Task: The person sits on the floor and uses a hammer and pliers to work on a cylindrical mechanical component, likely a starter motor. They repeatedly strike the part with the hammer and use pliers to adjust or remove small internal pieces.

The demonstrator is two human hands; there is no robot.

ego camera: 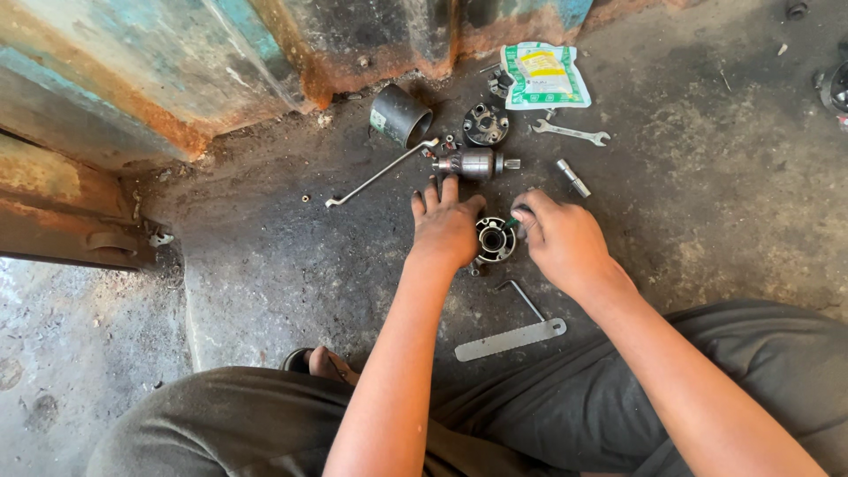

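Observation:
A round metal housing (495,238) with a dark bore lies on the grimy floor between my hands. My left hand (446,228) rests flat against its left side, fingers spread. My right hand (558,237) presses on its right edge with the fingers curled around something small and green that I cannot make out. Just beyond my left fingertips lies a motor armature (475,163) with a geared shaft.
A dark metal cylinder (400,115), a round end cap (486,124), a bent rod wrench (380,172), an open spanner (571,133), a socket (572,177) and a green-white pouch (542,75) lie ahead. A flat metal strip (511,340) and hex key (523,298) sit near my legs. A rusty painted structure (177,79) stands at left.

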